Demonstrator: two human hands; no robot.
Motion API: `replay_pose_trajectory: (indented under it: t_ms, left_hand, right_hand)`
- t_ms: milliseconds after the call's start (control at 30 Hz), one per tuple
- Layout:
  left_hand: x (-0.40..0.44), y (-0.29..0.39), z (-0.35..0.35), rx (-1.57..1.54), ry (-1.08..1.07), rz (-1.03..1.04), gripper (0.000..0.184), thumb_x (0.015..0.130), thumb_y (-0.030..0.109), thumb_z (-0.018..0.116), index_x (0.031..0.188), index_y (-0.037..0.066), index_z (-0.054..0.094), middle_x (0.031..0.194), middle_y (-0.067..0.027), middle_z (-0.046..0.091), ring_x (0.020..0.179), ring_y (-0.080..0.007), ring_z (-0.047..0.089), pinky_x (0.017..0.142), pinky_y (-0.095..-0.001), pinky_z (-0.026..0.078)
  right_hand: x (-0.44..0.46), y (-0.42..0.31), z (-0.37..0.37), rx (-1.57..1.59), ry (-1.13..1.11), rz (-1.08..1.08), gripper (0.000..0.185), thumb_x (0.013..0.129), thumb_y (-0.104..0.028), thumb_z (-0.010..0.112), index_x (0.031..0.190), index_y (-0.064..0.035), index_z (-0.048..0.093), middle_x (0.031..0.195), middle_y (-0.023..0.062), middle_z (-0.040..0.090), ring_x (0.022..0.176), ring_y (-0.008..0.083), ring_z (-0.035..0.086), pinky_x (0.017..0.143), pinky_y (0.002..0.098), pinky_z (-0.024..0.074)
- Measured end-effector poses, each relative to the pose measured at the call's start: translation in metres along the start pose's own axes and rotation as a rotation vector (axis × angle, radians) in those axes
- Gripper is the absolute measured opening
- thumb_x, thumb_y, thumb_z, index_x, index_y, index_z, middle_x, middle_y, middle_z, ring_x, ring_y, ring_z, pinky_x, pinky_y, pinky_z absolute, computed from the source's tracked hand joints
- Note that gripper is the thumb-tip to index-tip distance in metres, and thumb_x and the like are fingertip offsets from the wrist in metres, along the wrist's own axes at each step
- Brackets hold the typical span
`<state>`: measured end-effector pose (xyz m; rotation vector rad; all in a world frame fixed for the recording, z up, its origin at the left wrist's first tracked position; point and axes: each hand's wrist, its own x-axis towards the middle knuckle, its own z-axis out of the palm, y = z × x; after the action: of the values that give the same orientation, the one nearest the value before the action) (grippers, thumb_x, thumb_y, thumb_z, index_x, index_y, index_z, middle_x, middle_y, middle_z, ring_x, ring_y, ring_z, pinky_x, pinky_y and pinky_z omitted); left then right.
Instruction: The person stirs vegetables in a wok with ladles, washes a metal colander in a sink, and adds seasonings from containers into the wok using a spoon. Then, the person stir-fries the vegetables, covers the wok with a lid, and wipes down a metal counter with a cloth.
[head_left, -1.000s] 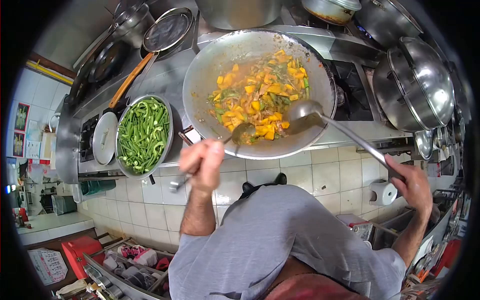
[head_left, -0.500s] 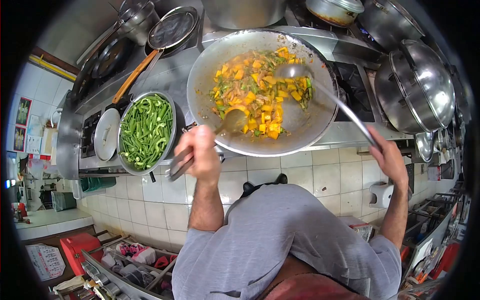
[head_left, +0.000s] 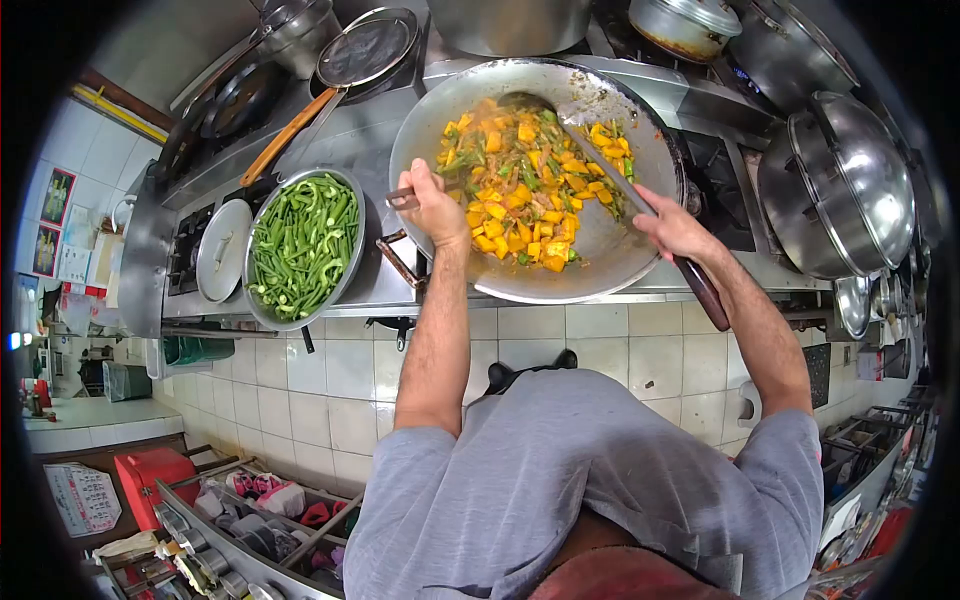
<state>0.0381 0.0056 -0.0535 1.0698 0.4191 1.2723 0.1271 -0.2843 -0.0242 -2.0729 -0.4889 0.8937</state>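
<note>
The orange vegetable cubes (head_left: 545,232) and green pieces are mixed in the wide grey metal wok (head_left: 610,262), which sits at the near edge of the steel stove counter (head_left: 378,165), around its middle. The mix looks well combined, coated with sauce, though bare metal shows along the wok's right side. The cut green vegetables (head_left: 303,245) lie apart, uncombined, in an oval steel bowl (head_left: 283,325) towards the counter's left end.

The hands are apart. The left hand (head_left: 435,205) is closed around a metal utensil (head_left: 403,199), whose far end seems to reach the food, though the hand partly hides it. The right hand (head_left: 680,228) grips a long dark-handled metal ladle (head_left: 602,155), its head in the food near the wok's far rim.

Count: one wok, one bowl, one utensil, one ladle; the vegetable pieces are too many to count.
</note>
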Motion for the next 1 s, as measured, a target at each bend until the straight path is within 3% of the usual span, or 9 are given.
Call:
replay_pose_trajectory:
  t_ms: [133,200,300,467,533,633,667,767,1000]
  left_hand:
    - [0.002,0.003,-0.002,-0.131,-0.067,-0.01,0.033,0.084,0.015,0.053,0.057,0.012,0.034,0.051,0.0041,0.033,0.047,-0.0055,0.027,0.045,-0.0234,0.023]
    - [-0.004,0.026,-0.011,-0.094,-0.054,0.053,0.034,0.084,0.014,0.053,0.057,0.012,0.033,0.051,0.0044,0.031,0.046,-0.0051,0.026,0.044,-0.0233,0.021]
    - [0.002,0.048,-0.011,-0.05,0.015,0.093,0.035,0.084,0.013,0.053,0.056,0.012,0.032,0.051,0.005,0.03,0.047,-0.0049,0.025,0.044,-0.0233,0.02]
    - [-0.005,0.074,-0.005,0.125,-0.014,0.188,0.037,0.086,0.019,0.051,0.056,0.008,0.032,0.052,0.003,0.033,0.051,-0.0067,0.03,0.048,-0.0245,0.024]
    - [-0.007,0.074,-0.005,0.172,-0.001,0.197,0.038,0.087,0.019,0.051,0.056,0.007,0.032,0.053,0.0029,0.033,0.051,-0.0068,0.03,0.048,-0.0244,0.024]
    - [-0.004,0.063,-0.012,0.204,-0.004,0.196,0.039,0.087,0.022,0.051,0.056,0.006,0.033,0.055,0.0019,0.036,0.053,-0.0076,0.031,0.049,-0.0245,0.025]
    - [-0.004,0.059,-0.015,0.233,0.01,0.202,0.039,0.087,0.022,0.051,0.056,0.006,0.033,0.055,0.0021,0.035,0.053,-0.0075,0.031,0.049,-0.0244,0.025]
    - [-0.005,0.059,-0.016,0.24,0.018,0.197,0.039,0.087,0.023,0.051,0.056,0.007,0.033,0.053,0.0026,0.034,0.053,-0.007,0.031,0.049,-0.0244,0.024]
    - [0.004,0.089,-0.009,-0.12,0.024,0.167,0.037,0.086,0.014,0.051,0.056,0.012,0.029,0.051,0.0052,0.027,0.047,-0.0043,0.023,0.044,-0.0228,0.019]
  right_hand:
    - [-0.049,-0.013,-0.001,-0.328,0.033,-0.077,0.059,0.082,-0.009,0.047,0.135,-0.0059,0.022,0.065,0.0147,0.057,0.043,0.0217,0.053,0.046,0.0333,0.0457]
    - [-0.065,0.006,-0.014,-0.547,0.193,-0.442,0.058,0.081,-0.005,0.049,0.134,-0.0052,0.025,0.091,0.0242,0.06,0.074,0.0366,0.061,0.069,0.0384,0.0477]
    - [-0.058,0.002,-0.02,-0.475,0.265,-0.41,0.059,0.079,-0.001,0.051,0.132,-0.005,0.027,0.109,0.0257,0.052,0.098,0.0416,0.05,0.082,0.0409,0.0429]
    - [0.008,-0.023,-0.016,-0.449,0.313,-0.159,0.054,0.083,-0.012,0.05,0.133,-0.0075,0.029,0.106,0.0246,0.055,0.092,0.0381,0.056,0.078,0.0379,0.0456]
    - [0.021,-0.046,-0.006,-0.323,0.079,0.116,0.054,0.084,-0.016,0.049,0.134,-0.0124,0.028,0.097,0.0235,0.058,0.08,0.0337,0.06,0.069,0.0361,0.0481]
    - [0.023,-0.044,0.014,-0.468,0.056,-0.115,0.055,0.084,-0.015,0.049,0.135,-0.0165,0.027,0.083,0.0194,0.06,0.067,0.0294,0.06,0.06,0.0375,0.0487]
    - [0.046,0.005,0.014,-0.715,0.243,-0.556,0.057,0.082,-0.012,0.048,0.135,-0.0199,0.028,0.078,0.015,0.06,0.063,0.0265,0.06,0.056,0.0381,0.0489]
    - [-0.004,-0.034,0.002,-1.165,0.139,-0.297,0.06,0.079,-0.009,0.049,0.134,-0.0247,0.03,0.074,0.0127,0.059,0.065,0.0276,0.061,0.058,0.0395,0.0494]
    - [-0.078,-0.005,-0.025,-1.106,0.361,-0.402,0.061,0.076,-0.01,0.055,0.131,-0.029,0.035,0.068,0.0097,0.055,0.057,0.0289,0.056,0.053,0.0393,0.0475]
